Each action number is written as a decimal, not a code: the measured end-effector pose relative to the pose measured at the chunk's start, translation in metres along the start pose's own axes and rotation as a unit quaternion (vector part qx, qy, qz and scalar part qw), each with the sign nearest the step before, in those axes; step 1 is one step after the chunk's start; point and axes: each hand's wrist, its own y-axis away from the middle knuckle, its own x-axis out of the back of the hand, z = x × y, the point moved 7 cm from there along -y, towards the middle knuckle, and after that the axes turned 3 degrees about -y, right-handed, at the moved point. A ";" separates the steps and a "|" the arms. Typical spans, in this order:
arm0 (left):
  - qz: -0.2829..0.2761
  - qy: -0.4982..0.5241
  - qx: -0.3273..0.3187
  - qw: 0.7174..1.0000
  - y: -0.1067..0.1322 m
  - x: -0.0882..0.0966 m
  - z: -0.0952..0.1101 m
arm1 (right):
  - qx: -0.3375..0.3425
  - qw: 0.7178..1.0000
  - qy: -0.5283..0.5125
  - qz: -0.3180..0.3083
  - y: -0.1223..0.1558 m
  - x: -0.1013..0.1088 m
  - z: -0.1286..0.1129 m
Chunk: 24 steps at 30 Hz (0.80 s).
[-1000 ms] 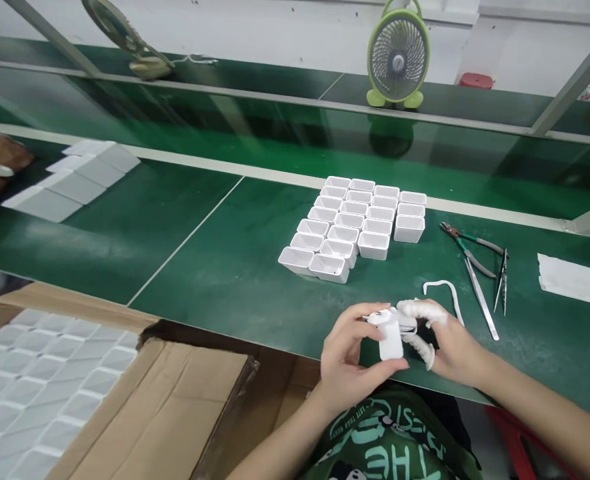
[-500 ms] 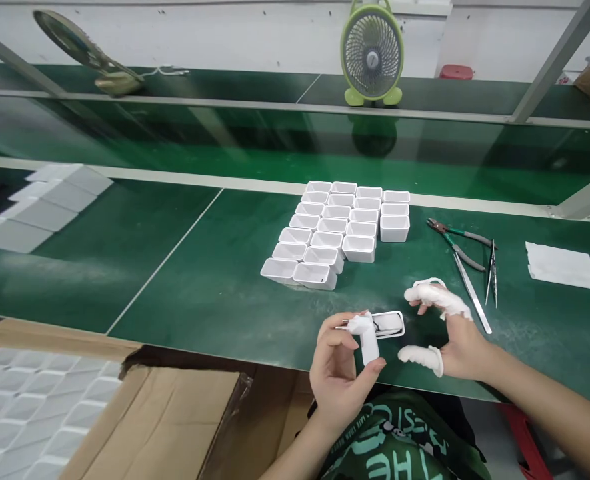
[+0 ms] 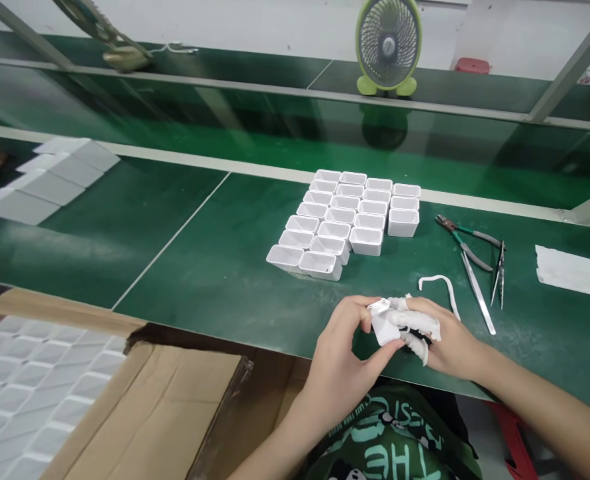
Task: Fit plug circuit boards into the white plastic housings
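Observation:
Both my hands meet near the bench's front edge around a white plastic power adapter. My left hand pinches its plug cover between thumb and fingers; the metal pins seen earlier are hard to make out. My right hand, its fingertips wrapped in white tape, is closed around the adapter's case from the right. Those fingers cover most of the case; something dark shows between them. Behind the right hand, a bent white strip lies on the bench.
Rows of open white cases stand mid-bench. Pliers, tweezers and a white paper piece lie to the right. White flat pieces are at far left. A carton sits below; a green fan stands on the shelf.
My right hand has moved left from an open pose and closed on the adapter beside my left hand. The plug cover is turned. The camera view has shifted slightly.

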 end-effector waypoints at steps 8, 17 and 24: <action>0.039 0.128 -0.015 0.991 0.004 0.008 -0.014 | 0.029 0.998 0.025 -0.042 0.010 0.002 -0.006; 0.131 0.178 -0.008 0.975 0.013 0.035 -0.027 | 0.001 0.999 0.028 -0.041 0.015 -0.002 -0.002; 0.117 0.190 0.009 0.975 0.017 0.032 -0.033 | -0.055 0.998 0.012 0.029 0.024 0.014 -0.007</action>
